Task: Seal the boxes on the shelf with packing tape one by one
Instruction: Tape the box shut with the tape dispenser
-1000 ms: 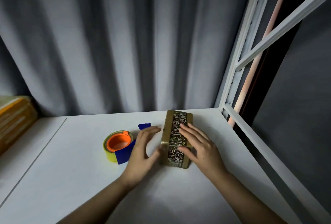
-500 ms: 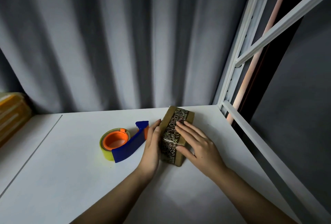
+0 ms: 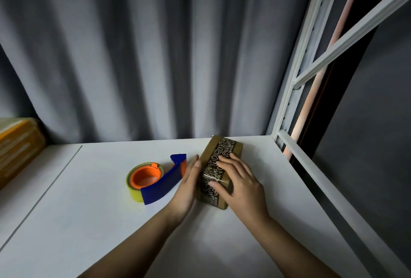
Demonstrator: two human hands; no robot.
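Observation:
A small brown box (image 3: 224,147) with a dark printed band along its top lies on the white shelf (image 3: 93,215), right of centre. A strip of clear tape crosses its top. My right hand (image 3: 239,180) lies flat on the box top, fingers straight and pressing. My left hand (image 3: 189,183) presses edge-on with straight fingers against the box's left side. Left of the box sits a tape dispenser (image 3: 153,181) with a blue handle, an orange core and a yellowish roll.
Yellow-brown boxes (image 3: 16,148) are stacked at the shelf's far left. A grey curtain (image 3: 144,55) hangs behind. The white metal frame (image 3: 295,91) and its rail (image 3: 322,184) bound the shelf on the right.
My left hand moved from lying flat beside the dispenser to pressing edge-on against the box's left side. My right hand stayed on the box top. The view tilted slightly.

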